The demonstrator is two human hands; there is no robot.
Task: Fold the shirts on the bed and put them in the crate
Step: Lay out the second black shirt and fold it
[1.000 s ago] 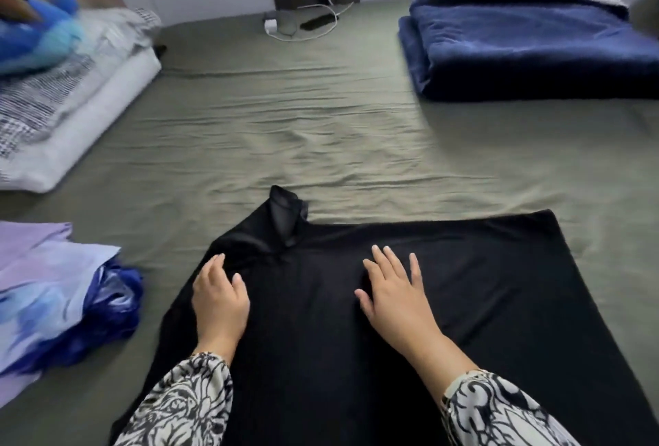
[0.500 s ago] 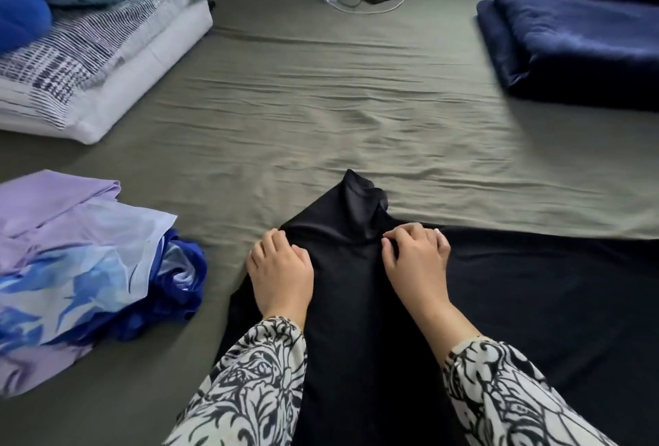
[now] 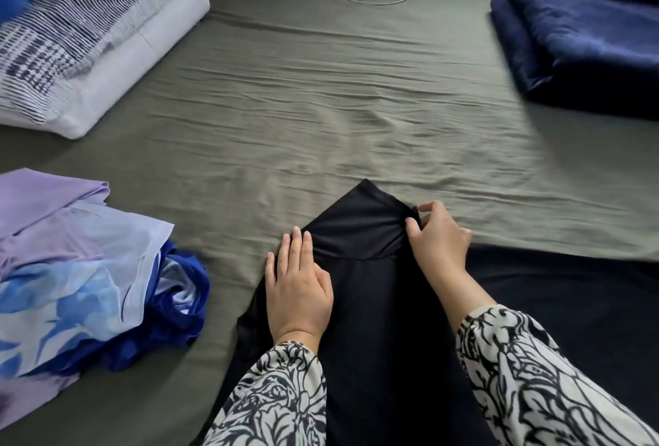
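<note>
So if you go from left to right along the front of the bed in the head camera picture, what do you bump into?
Pile of purple and blue clothes → left hand flat on the black shirt → right hand pinching its sleeve.

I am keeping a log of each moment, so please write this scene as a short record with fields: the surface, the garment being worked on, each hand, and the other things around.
surface: bed with green sheet
garment: black shirt, lying flat, sleeve sticking out at its far edge
left hand: flat, pressing on the shirt
right hand: pinching the sleeve fabric
unfolded clothes: purple and blue heap, left
blanket: dark blue, folded, far right
pillows: far left
crate: not in view
</note>
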